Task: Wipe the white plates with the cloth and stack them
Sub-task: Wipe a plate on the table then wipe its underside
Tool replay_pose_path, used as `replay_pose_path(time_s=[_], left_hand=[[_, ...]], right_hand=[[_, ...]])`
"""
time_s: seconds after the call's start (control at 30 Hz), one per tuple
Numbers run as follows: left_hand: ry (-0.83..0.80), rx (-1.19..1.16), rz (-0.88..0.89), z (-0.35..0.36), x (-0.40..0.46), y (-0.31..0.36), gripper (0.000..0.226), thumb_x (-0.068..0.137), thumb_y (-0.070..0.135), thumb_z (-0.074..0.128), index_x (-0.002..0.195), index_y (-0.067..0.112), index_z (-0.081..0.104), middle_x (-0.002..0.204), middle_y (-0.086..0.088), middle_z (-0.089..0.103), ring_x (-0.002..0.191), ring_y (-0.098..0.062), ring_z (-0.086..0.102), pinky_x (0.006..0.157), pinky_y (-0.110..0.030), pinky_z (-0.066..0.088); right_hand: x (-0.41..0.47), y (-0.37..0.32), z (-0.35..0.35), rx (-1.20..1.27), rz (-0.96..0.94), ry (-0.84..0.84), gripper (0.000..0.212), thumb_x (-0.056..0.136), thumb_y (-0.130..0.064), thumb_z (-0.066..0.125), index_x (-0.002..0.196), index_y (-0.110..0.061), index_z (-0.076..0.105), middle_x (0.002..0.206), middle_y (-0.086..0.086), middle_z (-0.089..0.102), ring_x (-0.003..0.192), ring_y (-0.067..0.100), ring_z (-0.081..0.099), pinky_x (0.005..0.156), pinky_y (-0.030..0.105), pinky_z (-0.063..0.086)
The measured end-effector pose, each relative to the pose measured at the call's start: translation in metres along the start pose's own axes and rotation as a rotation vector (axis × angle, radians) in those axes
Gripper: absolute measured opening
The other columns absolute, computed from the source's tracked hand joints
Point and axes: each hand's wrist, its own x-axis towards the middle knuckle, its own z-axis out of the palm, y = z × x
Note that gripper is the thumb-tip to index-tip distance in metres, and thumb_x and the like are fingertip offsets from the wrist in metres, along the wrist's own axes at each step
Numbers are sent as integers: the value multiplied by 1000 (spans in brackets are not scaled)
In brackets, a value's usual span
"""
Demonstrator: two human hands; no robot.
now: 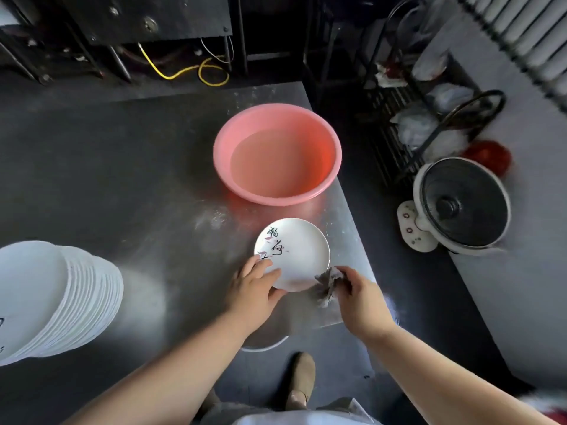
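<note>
A small white plate (299,253) with black painted characters lies on the steel table (122,185) near its right front corner. My left hand (256,289) holds the plate's near-left rim, fingers on top and thumb at the edge. My right hand (357,297) grips a crumpled grey cloth (328,283), which touches the plate's near-right edge. A tall leaning stack of white plates (52,299) stands at the table's left front.
A pink basin (333,145) holding water sits just behind the plate. Right of the table, on the floor, stand a small electric fan (460,207) and a black wire rack (414,111) with bags. A white rim (267,346) shows under the table's front edge.
</note>
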Motion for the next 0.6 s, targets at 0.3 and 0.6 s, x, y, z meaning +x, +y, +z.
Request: replay_pose_path(time_s=[0.3, 0.6], left_hand=[[-162, -25, -26, 3, 36, 26, 46, 96, 48, 66, 137, 28, 66, 152, 6, 50, 151, -19, 29, 110, -45, 39], [-309, -292, -385, -51, 21, 17, 57, 103, 43, 60, 157, 29, 45, 144, 6, 52, 122, -17, 58, 101, -32, 48]], right_hand=[[24, 14, -28, 13, 65, 26, 34, 92, -25, 40, 104, -42, 67, 90, -23, 74, 83, 1, 68, 74, 27, 58], [36, -14, -28, 49, 128, 80, 38, 98, -18, 43, 80, -44, 64, 76, -30, 68, 68, -6, 65, 46, 11, 42]])
